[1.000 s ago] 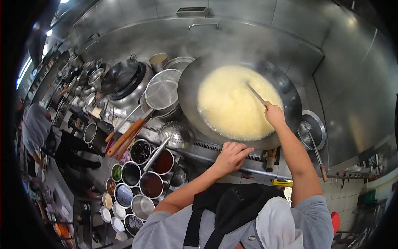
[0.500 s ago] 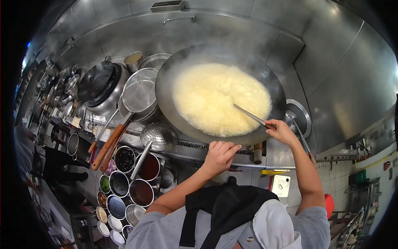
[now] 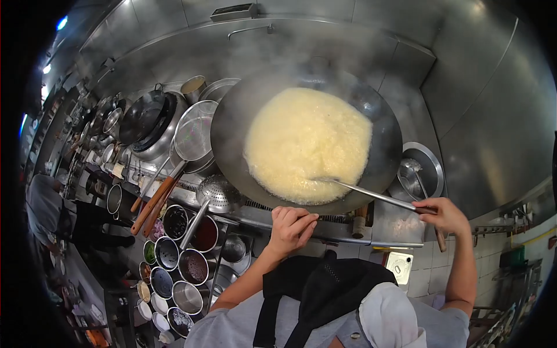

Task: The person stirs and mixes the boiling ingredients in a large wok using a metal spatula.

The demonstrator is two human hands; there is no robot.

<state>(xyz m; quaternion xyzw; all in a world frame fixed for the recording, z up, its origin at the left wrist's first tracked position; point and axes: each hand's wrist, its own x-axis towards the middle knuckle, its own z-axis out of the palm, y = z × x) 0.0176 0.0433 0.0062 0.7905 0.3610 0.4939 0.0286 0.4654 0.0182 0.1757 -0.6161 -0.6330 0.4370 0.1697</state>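
A large dark wok holds pale yellow, frothy liquid, with steam rising from it. My right hand is closed around the handle of a long ladle, to the right of the wok's near edge. The ladle's head lies mostly under the froth near the front of the liquid, so its shape is partly hidden. With fingers curled, my left hand grips the wok's near rim.
Left of the wok are a round mesh strainer, a perforated skimmer and another wok. Several ingredient pots stand below them. On the right, a metal basin holds a small strainer. Another person stands far left.
My right hand has moved right and down, drawing the ladle's head toward the wok's near side. My left hand appears slightly lower and further left, still at the rim.
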